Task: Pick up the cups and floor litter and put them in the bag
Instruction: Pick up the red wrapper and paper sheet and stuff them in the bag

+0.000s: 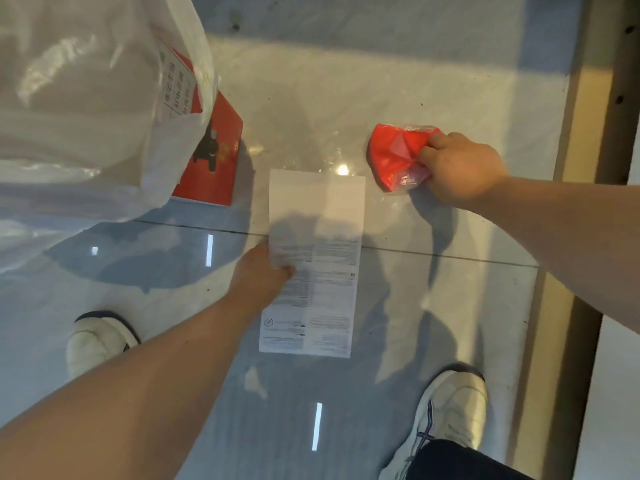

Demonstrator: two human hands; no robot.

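Note:
A long white printed leaflet (313,258) lies on the shiny tiled floor in the middle of the view. My left hand (258,275) pinches its left edge between thumb and fingers. To the right, my right hand (460,166) grips a crumpled red packet in clear plastic wrap (394,155) resting on the floor. A large translucent white plastic bag (86,109) fills the upper left. A red box (211,157) with a dark cartoon figure sits partly inside or behind the bag's edge. No cups are visible.
My two white shoes stand on the floor, the left shoe (95,341) and the right shoe (450,417). A beige wall base or door frame (588,109) runs down the right side. Ceiling lights reflect in the glossy tiles.

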